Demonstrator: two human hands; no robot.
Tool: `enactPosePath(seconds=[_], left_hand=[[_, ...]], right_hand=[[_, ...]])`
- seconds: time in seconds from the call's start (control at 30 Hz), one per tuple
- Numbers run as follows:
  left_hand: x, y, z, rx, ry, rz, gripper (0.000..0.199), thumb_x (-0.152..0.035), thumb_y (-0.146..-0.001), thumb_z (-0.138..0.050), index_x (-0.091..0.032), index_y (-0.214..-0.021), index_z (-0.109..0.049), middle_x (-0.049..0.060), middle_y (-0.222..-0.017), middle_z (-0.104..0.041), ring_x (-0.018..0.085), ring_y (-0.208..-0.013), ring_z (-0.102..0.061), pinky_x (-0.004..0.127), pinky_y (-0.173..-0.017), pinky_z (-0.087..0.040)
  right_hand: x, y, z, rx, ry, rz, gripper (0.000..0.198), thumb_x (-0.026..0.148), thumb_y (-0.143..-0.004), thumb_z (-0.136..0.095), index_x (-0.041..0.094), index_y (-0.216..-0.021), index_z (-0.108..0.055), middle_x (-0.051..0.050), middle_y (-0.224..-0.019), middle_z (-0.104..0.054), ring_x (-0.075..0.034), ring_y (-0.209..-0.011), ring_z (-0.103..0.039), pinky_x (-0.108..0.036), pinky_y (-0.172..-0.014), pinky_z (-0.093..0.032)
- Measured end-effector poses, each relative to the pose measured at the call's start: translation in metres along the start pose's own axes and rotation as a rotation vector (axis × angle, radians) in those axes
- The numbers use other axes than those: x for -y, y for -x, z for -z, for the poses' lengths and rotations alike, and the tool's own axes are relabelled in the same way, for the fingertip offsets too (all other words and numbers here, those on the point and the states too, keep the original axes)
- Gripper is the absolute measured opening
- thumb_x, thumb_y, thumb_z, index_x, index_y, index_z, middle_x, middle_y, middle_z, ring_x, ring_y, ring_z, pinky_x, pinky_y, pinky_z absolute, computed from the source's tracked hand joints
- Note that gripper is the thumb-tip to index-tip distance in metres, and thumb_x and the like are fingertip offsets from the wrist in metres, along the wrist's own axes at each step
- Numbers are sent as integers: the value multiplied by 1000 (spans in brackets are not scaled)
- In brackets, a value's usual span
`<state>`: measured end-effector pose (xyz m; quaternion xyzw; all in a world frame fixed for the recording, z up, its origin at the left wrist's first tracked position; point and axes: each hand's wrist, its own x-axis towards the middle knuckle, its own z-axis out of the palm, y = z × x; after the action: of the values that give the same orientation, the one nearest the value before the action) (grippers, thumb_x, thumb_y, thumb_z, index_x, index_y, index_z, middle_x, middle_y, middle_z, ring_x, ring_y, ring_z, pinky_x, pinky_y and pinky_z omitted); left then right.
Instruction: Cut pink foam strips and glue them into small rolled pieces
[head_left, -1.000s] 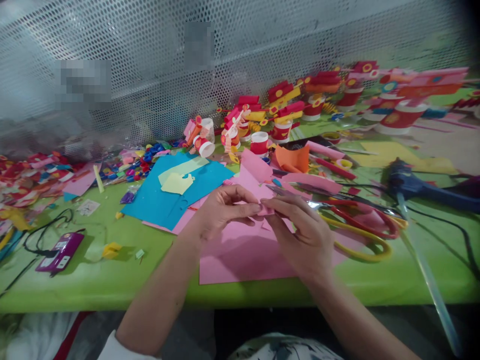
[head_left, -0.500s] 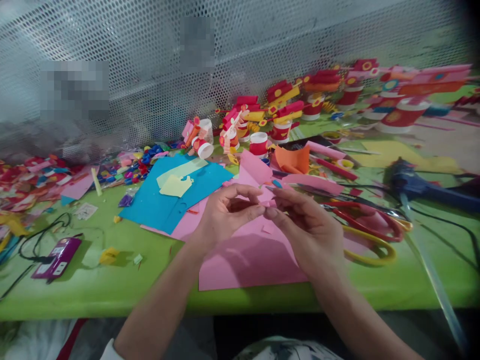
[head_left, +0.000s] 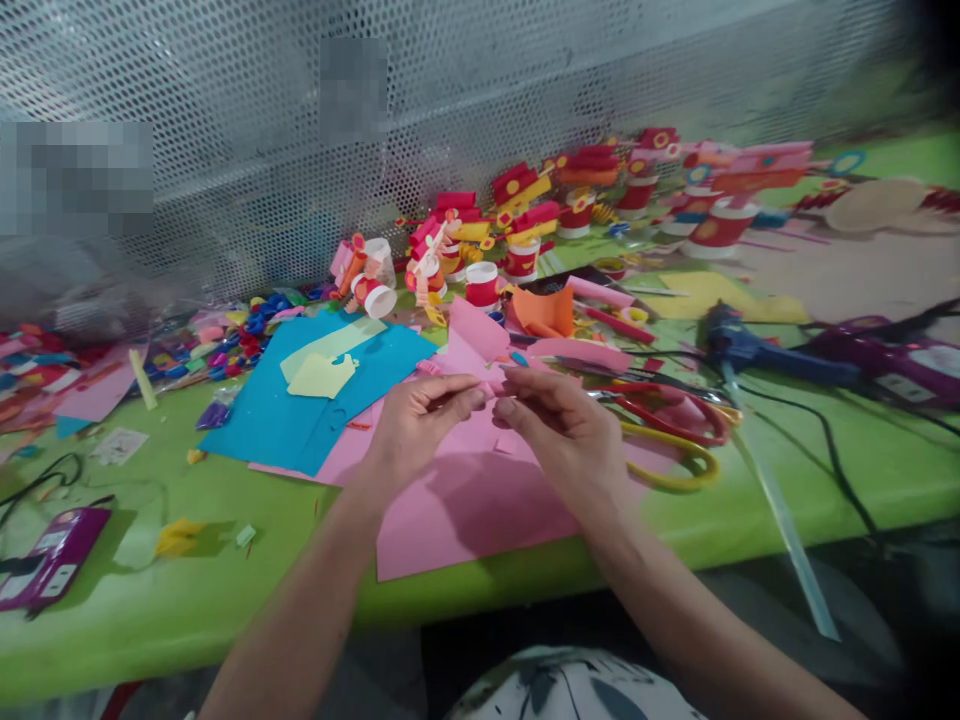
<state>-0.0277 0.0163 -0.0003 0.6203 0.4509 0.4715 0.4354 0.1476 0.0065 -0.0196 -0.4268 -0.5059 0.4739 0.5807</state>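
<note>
My left hand [head_left: 424, 425] and my right hand [head_left: 566, 435] meet over a large sheet of pink paper [head_left: 450, 530]. Their fingertips are closed on a small piece of pink paper [head_left: 491, 382], mostly hidden by the fingers. A tiny pink scrap [head_left: 510, 443] lies on the sheet just below them. Left of my hands are a blue sheet [head_left: 255, 400] and a pale yellow cut piece [head_left: 322, 376] on top of it. Scissors with red handles [head_left: 675, 415] and a yellow-handled pair [head_left: 679, 465] rest beside my right hand.
A blue glue gun [head_left: 772, 350] with a long clear glue stick [head_left: 787, 550] lies at right, its stick overhanging the table edge. Red cups with paper models [head_left: 525, 258] stand along the metal mesh [head_left: 247, 120]. A purple device [head_left: 56, 560] sits at left on the green table [head_left: 285, 620].
The view has turned to the right, so everything sits further left in the picture. Both hands keep pinching the small pink piece, their fingertips close together.
</note>
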Motion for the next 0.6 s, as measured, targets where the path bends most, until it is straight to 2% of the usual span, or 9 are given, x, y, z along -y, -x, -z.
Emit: enactPosePath(seconds=[0.1, 0.23, 0.37, 0.43, 0.5, 0.6], left_hand=[[-3, -2, 2, -15, 81, 74, 26, -44, -89, -76, -25, -105, -83, 5, -102, -81, 19, -92, -74, 32, -83, -60], [-7, -2, 0, -35, 247, 159, 25, -43, -85, -80, -22, -98, -82, 6, -96, -80, 19, -90, -75, 32, -82, -61], [-8, 0, -3, -22, 382, 238, 23, -41, -81, -83, -21, -93, -81, 6, -94, -80, 19, -88, -75, 32, -83, -60], [-6, 1, -3, 10, 424, 269, 24, -42, -81, -84, -21, -93, -82, 7, -99, -81, 19, -90, -75, 32, -84, -59], [-4, 2, -3, 35, 447, 283, 25, -44, -81, -83, -22, -94, -82, 7, -103, -80, 18, -92, -74, 31, -83, -58], [-3, 2, -3, 63, 466, 291, 25, -44, -82, -83, -23, -95, -83, 6, -106, -80, 17, -92, -73, 28, -82, -58]], right_hand=[[4, 2, 0, 58, 20, 10, 30, 33, -87, -77, 19, -112, -72, -5, -100, -79, -17, -78, -77, -33, -74, -65], [14, 10, 4, 123, 295, 105, 22, 28, -94, -67, 19, -114, -71, -6, -103, -79, -17, -81, -77, -29, -70, -61], [19, 15, 15, 177, 810, 300, 22, 16, -98, -56, 18, -113, -72, -8, -114, -78, -22, -88, -76, -34, -76, -57], [21, 16, 26, 194, 1121, 328, 27, 13, -98, -51, 19, -114, -72, -8, -121, -76, -27, -93, -77, -36, -74, -55], [26, 15, 40, 161, 1405, 270, 30, 13, -98, -50, 20, -118, -71, -8, -119, -77, -30, -90, -77, -37, -65, -52], [35, 12, 67, 208, 1691, 155, 30, 12, -98, -50, 15, -121, -68, -16, -122, -74, -33, -93, -76, -38, -67, -50]])
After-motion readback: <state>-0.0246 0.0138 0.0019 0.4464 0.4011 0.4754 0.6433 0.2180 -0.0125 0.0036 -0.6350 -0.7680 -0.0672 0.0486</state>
